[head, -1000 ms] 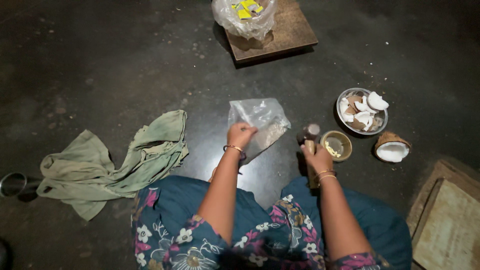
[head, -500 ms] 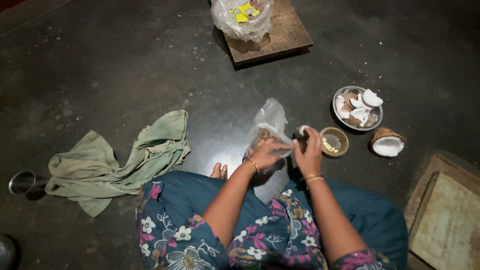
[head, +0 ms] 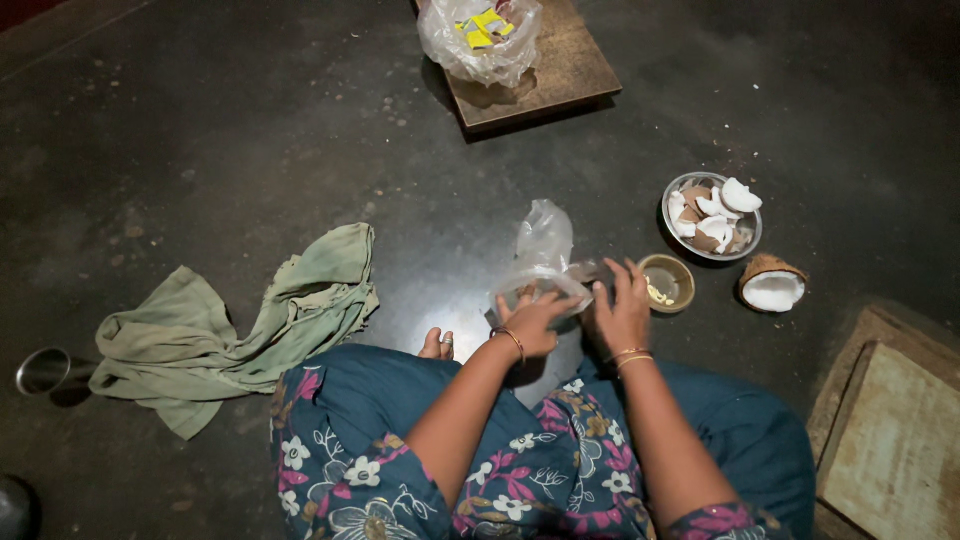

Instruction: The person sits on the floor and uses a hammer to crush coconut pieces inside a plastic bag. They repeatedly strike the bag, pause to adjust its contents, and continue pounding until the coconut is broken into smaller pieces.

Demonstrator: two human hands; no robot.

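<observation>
A dark, polished floor [head: 250, 130] with scattered crumbs fills the view, and the person sits on it in a blue flowered garment, both forearms reaching forward from the lap.

The left hand [head: 532, 322] is bent at the wrist, palm down, a bangle around it. Its fingers curl over the lower edge of a clear plastic bag [head: 543, 255] and pinch it closed against the floor. The bag rises crumpled just beyond the fingertips.

The right hand [head: 622, 312] lies just beside the left, palm down, wearing two bangles. Its fingers are spread and stretched forward, the tips touching the bag's right edge. Whether they press on something underneath cannot be told.

Just past the right fingertips stands a small brass bowl [head: 668, 283] with pale bits inside. Further out to the right are a steel plate of coconut pieces [head: 712, 216] and a half coconut [head: 773, 284] with its white flesh up.

Well to the left of the left fingers lies a crumpled green cloth [head: 240, 325], with a steel cup [head: 42, 370] beyond it. Far ahead of both hands a wooden board [head: 560, 60] carries another plastic bag with yellow pieces [head: 482, 35].
</observation>
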